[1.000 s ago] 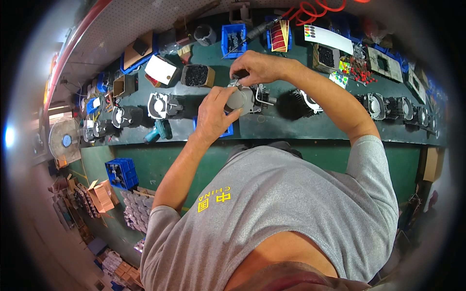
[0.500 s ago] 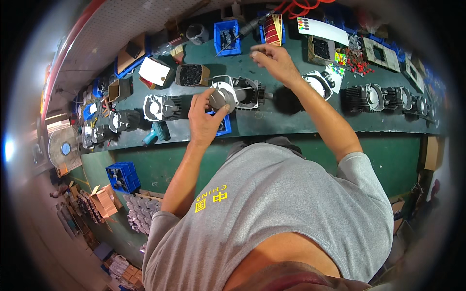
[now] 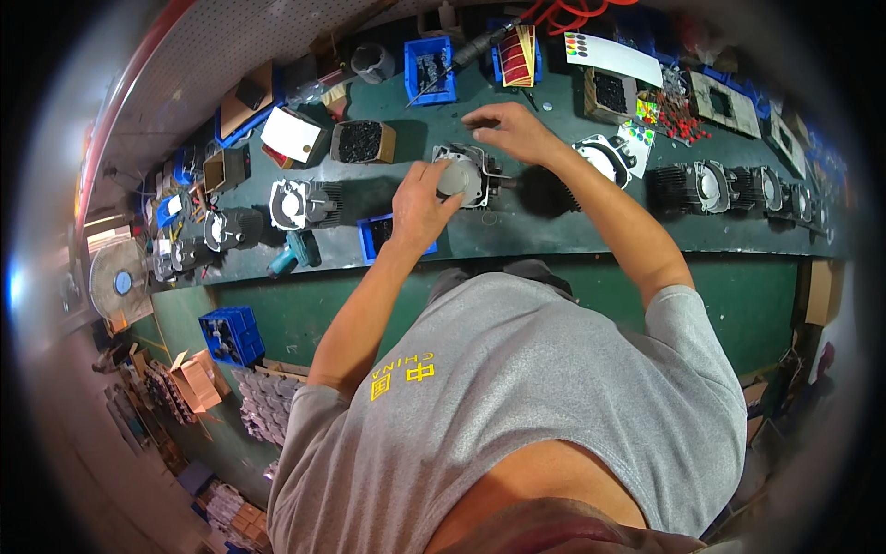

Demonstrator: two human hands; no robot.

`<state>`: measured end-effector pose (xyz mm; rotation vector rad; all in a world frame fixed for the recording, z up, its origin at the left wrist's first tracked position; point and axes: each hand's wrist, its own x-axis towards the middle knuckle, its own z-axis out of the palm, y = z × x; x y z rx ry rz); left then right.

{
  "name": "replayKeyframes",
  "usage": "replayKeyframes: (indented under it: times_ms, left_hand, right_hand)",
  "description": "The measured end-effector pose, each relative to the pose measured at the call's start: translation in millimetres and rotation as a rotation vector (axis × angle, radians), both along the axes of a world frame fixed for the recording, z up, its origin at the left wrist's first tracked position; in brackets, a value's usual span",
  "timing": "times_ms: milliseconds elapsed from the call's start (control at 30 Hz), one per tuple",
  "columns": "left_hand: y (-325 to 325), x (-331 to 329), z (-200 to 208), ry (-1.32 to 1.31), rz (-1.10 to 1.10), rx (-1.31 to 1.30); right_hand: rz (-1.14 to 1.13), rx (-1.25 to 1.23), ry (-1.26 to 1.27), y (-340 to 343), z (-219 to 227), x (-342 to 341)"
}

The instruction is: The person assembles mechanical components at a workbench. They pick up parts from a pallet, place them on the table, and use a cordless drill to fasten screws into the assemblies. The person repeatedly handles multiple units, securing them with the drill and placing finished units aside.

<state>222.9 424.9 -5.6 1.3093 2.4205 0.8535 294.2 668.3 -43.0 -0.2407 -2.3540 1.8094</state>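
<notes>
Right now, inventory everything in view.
Workbench: one, dark green, centre
Round cover: one, grey, workbench middle
Finned housings: at least seven, black-silver, along workbench
Bins: three or more, blue, workbench
Boxes of black parts: two, brownish, workbench back
Driver: one, dark, back middle
Strips: several, red-yellow, back middle
Power tool: one, teal, front left
Red parts: many, red, back right
Fan: one, grey, far left
Crate: one, blue, floor left
Open carton: one, brown, floor left
Shirt: one, grey, lower middle
Left hand: one, bare, gripping round cover
Right hand: one, bare, above workbench
</notes>
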Motion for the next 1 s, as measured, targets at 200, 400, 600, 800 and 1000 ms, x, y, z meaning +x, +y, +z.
replayKeyframes:
  times_ms: [200, 400, 600, 800, 1000]
  left_hand:
    - [11, -5, -15, 0.027, -0.032, -0.083]
    - [18, -4, -17, 0.018, -0.018, -0.150]
    - [19, -6, -22, 0.032, -0.043, -0.171]
    - [19, -9, -22, 0.038, -0.065, -0.159]
    - [17, -10, -20, 0.038, -0.072, -0.171]
  right_hand:
    - [0.248, 0.291, 0.023, 2, -12, -27]
    - [0.330, 0.339, 0.006, 7, -18, -36]
    - [0.386, 0.331, -0.062, 9, -7, -39]
    - [0.425, 0.355, -0.012, 12, -13, -43]
    - [0.460, 0.310, -0.030, 12, -8, -44]
